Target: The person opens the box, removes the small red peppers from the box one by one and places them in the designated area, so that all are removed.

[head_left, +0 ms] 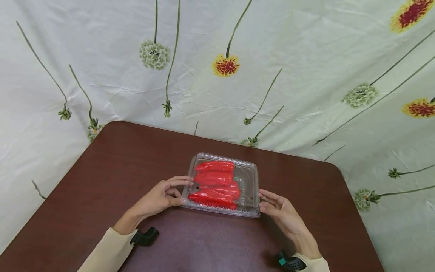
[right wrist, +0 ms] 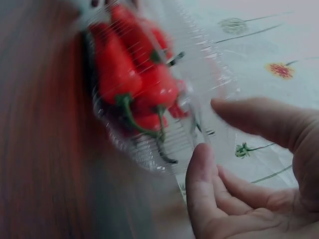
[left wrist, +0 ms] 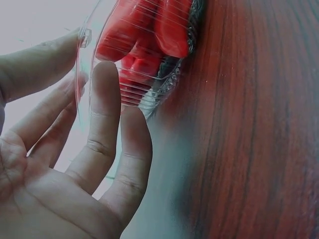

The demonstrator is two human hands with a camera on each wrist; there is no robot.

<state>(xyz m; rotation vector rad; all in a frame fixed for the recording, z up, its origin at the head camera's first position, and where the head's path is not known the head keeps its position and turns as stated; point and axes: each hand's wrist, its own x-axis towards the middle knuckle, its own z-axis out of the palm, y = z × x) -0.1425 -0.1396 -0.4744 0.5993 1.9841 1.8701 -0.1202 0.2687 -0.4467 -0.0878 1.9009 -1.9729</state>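
A clear plastic clamshell box (head_left: 246, 181) with its lid down lies over the middle of the table. Several red peppers (head_left: 214, 177) with green stems show through it. My left hand (head_left: 158, 198) holds the box's left edge between thumb and fingers. In the left wrist view the thumb (left wrist: 45, 64) is at the lid's rim, while two fingertips (left wrist: 105, 82) are by the ribbed side. On the opposite edge my right hand (head_left: 283, 213) grips the rim with thumb and fingers. The right wrist view is blurred, with peppers (right wrist: 117, 69) and their stems facing that hand.
The dark reddish-brown table (head_left: 142, 151) has rounded far corners. A pale cloth with printed flowers (head_left: 204, 87) hangs behind it and along its sides. Black bands with small devices (head_left: 145, 237) sit on both wrists, over cream sleeves.
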